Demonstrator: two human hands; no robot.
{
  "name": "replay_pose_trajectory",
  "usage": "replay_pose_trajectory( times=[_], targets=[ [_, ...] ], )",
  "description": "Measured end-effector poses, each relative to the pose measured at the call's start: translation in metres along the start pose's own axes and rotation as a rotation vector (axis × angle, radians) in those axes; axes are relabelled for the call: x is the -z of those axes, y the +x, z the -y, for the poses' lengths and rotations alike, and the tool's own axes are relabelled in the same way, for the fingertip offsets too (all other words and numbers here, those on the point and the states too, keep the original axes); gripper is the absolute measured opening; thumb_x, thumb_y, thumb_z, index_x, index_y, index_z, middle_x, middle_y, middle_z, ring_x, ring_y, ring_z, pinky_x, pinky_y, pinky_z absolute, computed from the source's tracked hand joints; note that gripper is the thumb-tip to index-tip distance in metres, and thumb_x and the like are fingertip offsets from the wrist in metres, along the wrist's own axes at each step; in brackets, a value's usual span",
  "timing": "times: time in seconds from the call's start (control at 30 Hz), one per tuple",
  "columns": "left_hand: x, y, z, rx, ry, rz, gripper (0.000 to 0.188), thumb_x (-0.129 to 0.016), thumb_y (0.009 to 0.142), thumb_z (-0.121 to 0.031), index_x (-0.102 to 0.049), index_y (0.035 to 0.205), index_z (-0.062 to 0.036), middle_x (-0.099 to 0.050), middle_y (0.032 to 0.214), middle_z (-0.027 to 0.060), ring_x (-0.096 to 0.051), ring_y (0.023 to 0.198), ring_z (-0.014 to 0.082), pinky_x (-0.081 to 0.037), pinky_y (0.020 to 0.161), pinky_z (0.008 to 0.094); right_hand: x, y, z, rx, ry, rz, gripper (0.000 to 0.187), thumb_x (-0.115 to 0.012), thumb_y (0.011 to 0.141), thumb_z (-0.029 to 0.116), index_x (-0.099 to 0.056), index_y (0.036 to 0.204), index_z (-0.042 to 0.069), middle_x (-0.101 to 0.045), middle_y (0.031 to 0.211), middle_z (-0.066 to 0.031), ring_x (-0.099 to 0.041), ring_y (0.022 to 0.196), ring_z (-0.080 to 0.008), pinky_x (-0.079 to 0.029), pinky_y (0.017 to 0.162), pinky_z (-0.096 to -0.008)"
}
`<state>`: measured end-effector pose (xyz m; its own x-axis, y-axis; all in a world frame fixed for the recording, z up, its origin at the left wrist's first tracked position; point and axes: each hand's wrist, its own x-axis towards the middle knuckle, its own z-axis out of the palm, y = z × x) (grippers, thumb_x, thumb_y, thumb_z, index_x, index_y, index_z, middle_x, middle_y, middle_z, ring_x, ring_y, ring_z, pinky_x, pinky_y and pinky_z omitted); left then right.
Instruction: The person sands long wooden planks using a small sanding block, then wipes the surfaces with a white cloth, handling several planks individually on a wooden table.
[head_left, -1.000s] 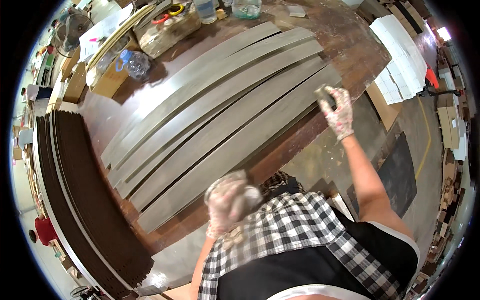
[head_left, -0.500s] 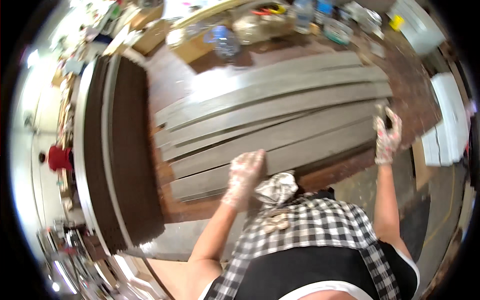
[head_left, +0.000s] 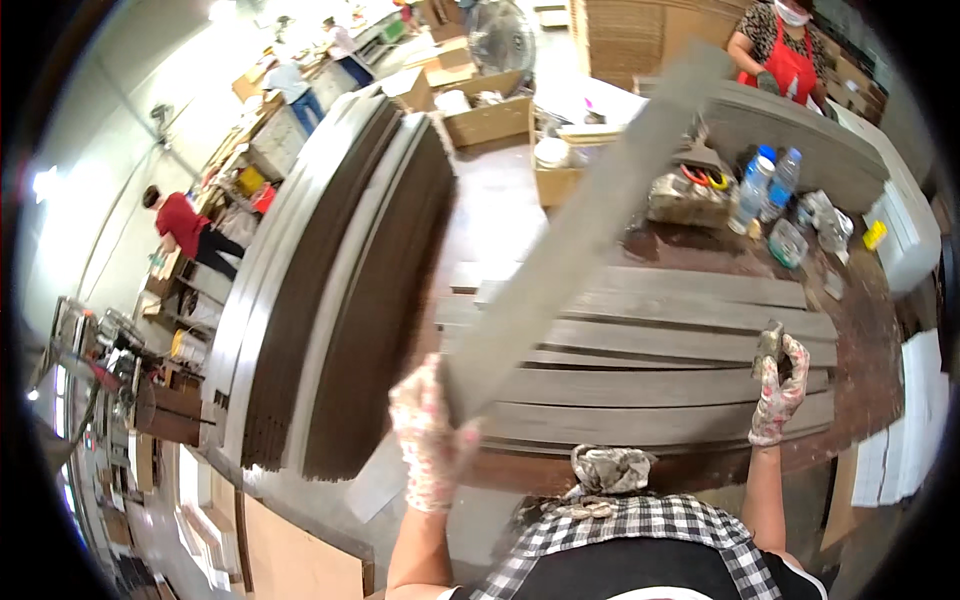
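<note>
My left hand (head_left: 428, 440), in a patterned glove, grips one end of a long flat grey strip (head_left: 585, 235). The strip is lifted and slants away to the upper right, blurred by motion. Under it, several similar grey strips (head_left: 660, 388) lie side by side on the dark brown table (head_left: 868, 345). My right hand (head_left: 778, 405), gloved the same way, is over the right ends of those strips. Between its thumb and fingers is a small dark grey pad-like piece (head_left: 767, 350). A crumpled grey-white cloth (head_left: 610, 468) sits at the table's near edge, against my checked apron.
Tall stacks of strips (head_left: 375, 300) stand on the left. Behind the loose strips are plastic bottles (head_left: 752, 192), a wrapped bundle (head_left: 690, 198) and an open cardboard box (head_left: 488, 122). Across the table, a person in a red apron (head_left: 792, 68) stands beside another stack (head_left: 800, 135).
My left hand has moved left and raised a strip off the table. My right hand stays by the strips' right ends with the small piece. The view has tilted up, showing more background.
</note>
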<state>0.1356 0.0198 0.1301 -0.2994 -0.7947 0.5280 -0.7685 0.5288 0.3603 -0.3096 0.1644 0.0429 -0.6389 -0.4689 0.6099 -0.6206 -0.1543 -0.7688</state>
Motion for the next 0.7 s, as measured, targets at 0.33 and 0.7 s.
replay_pose_trajectory(
  times=[0.33,0.7],
  targets=[
    [0.007,0.115,0.139,0.427,0.748,0.026,0.073,-0.078,0.08,-0.042,-0.053,0.133,0.0004,-0.061,0.12,0.0167,-0.061,0.106,0.0346,-0.053,0.088,0.0434,-0.082,-0.013,-0.021,-0.1,0.256,0.205,0.035,-0.065,0.08,-0.004,-0.062,0.114,0.0,-0.055,0.115,-0.0052,-0.057,0.109,-0.0176,-0.045,0.099,-0.0316],
    [-0.033,0.123,0.179,0.447,0.881,0.082,0.059,-0.072,0.084,-0.048,-0.059,0.133,-0.0173,-0.064,0.105,0.0111,-0.062,0.1,0.0292,-0.055,0.08,0.0419,-0.072,-0.033,-0.083,-0.153,0.249,0.276,0.036,-0.063,0.088,-0.003,-0.059,0.124,0.002,-0.063,0.122,-0.0052,-0.062,0.103,-0.0138,-0.052,0.088,-0.0286]
  ],
)
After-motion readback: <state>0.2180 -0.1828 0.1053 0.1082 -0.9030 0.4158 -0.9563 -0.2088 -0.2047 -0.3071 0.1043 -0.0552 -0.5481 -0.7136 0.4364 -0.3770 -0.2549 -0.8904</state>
